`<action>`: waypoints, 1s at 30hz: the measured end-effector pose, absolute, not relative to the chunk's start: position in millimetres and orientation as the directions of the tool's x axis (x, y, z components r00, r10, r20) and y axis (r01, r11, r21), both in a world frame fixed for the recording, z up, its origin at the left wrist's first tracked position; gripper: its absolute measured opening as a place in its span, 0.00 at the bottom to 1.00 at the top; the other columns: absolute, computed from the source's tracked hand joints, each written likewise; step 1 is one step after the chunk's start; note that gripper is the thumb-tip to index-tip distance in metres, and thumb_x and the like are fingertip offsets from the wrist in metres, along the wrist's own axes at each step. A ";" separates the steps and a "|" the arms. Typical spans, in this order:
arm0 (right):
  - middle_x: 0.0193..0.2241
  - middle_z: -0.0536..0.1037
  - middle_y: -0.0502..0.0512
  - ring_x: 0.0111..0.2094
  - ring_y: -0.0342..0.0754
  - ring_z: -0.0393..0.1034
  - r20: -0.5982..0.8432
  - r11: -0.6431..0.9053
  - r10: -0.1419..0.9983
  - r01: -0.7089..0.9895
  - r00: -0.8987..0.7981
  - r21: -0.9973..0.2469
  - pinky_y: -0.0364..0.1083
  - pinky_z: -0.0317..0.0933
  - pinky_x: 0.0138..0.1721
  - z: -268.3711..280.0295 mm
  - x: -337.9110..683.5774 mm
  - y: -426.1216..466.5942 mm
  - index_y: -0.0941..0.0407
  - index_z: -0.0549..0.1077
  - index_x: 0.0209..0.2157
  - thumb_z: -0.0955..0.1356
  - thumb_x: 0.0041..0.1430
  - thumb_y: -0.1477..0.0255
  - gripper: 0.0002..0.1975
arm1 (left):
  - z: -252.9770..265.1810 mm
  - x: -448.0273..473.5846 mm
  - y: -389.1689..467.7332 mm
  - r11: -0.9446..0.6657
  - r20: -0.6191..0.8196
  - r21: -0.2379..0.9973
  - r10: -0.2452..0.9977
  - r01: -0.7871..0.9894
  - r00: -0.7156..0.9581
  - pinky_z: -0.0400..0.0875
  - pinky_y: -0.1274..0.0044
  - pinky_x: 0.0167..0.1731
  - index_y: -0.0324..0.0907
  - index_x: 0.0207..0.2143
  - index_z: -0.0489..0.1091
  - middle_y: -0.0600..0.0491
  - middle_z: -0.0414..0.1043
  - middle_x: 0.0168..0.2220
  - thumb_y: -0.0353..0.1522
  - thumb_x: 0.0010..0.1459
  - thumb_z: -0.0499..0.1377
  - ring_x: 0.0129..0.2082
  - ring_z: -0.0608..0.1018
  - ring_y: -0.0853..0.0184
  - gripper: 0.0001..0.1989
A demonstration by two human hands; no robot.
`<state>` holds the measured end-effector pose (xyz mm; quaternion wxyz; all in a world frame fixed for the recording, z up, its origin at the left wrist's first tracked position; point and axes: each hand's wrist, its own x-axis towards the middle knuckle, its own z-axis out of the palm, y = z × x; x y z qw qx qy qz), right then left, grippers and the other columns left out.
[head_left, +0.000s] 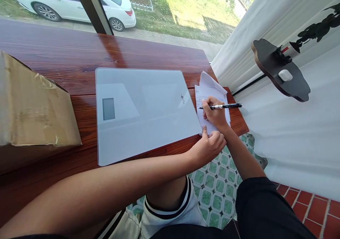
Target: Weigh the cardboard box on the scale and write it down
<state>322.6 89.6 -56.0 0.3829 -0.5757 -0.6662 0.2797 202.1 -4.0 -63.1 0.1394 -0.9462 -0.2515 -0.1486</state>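
My right hand [214, 113] is closed around a black-and-clear pen [228, 106], its tip close to the paper and its back end pointing right. Beneath it lies a sheaf of white paper [208, 86] with rows of small handwriting on its upper part and a folded-over flap at the far end. Curled at the paper's near edge, my left hand [208, 146] has its thumb on the sheet and its fingers tucked at the table edge. Just left of the paper is a flat white glass panel [154, 107] with a small grey display window, like a bathroom scale.
A cardboard box [44, 107] stands on the left of the reddish-brown wooden table [85, 107]. White curtains [287, 136] hang on the right, behind a small dark shelf [271, 61] with a plant pot and a white case. Beyond the window is a white car [71, 3].
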 end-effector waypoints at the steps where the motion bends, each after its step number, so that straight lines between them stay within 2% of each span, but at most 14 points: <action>1: 0.14 0.68 0.46 0.14 0.40 0.62 0.189 0.183 0.981 0.563 -0.048 -0.806 0.41 0.58 0.18 -56.3 322.3 89.8 0.55 0.60 0.25 0.65 0.68 0.58 0.21 | -62.2 201.8 -4.0 -0.836 0.343 -0.186 0.437 0.516 0.832 0.79 0.61 0.50 0.37 0.50 0.69 0.48 0.66 0.39 0.27 0.65 0.44 0.38 0.69 0.63 0.18; 10: 0.15 0.68 0.46 0.14 0.39 0.60 0.185 0.187 0.981 0.594 -0.066 -0.782 0.41 0.59 0.19 -58.5 322.8 91.9 0.55 0.59 0.26 0.65 0.68 0.54 0.23 | -56.0 201.6 -1.6 -0.864 0.294 -0.108 0.446 0.493 0.846 0.78 0.62 0.48 0.41 0.47 0.66 0.49 0.66 0.38 0.25 0.65 0.41 0.37 0.69 0.64 0.16; 20: 0.15 0.68 0.47 0.14 0.40 0.61 0.171 0.176 0.983 0.564 -0.062 -0.807 0.41 0.59 0.20 -59.3 322.5 92.6 0.55 0.59 0.24 0.66 0.67 0.57 0.22 | -61.8 204.6 -2.5 -0.850 0.344 -0.107 0.456 0.517 0.821 0.80 0.60 0.49 0.40 0.49 0.64 0.49 0.70 0.39 0.24 0.65 0.41 0.38 0.72 0.65 0.17; 25: 0.16 0.69 0.47 0.13 0.40 0.61 0.159 0.149 0.987 0.526 -0.026 -0.837 0.40 0.56 0.14 -60.2 324.0 92.6 0.55 0.60 0.25 0.65 0.67 0.56 0.22 | -57.8 202.9 -2.3 -0.865 0.285 -0.086 0.454 0.494 0.844 0.79 0.61 0.50 0.40 0.50 0.64 0.49 0.70 0.40 0.24 0.65 0.41 0.39 0.72 0.64 0.17; 30: 0.15 0.68 0.46 0.14 0.39 0.61 0.184 0.181 0.982 0.559 -0.051 -0.809 0.39 0.58 0.17 -59.7 323.2 92.6 0.55 0.60 0.25 0.65 0.68 0.57 0.21 | -56.2 202.6 -1.4 -0.871 0.265 -0.079 0.451 0.485 0.853 0.78 0.61 0.50 0.41 0.51 0.63 0.48 0.70 0.41 0.25 0.65 0.43 0.39 0.72 0.64 0.16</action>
